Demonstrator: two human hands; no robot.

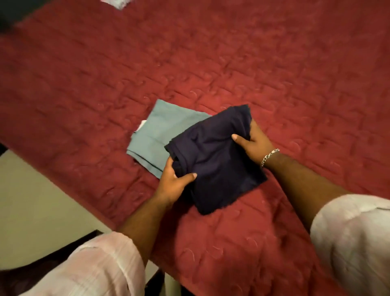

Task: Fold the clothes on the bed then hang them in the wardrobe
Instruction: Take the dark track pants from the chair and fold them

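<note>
A folded dark navy garment [213, 160] lies on the red quilted bed [211, 63], partly over a folded grey-green garment [160, 135]. My left hand [175, 183] grips the navy garment's near left edge, thumb on top and fingers under. My right hand [253, 141] grips its far right edge the same way; a silver bracelet sits on that wrist. The grey-green garment's right part is hidden under the navy one.
A white cloth item [118, 2] shows at the top edge of the bed. The bed's edge runs diagonally at the lower left, with pale floor [31, 200] beyond it. A dark piece of furniture [69, 251] stands by my left sleeve.
</note>
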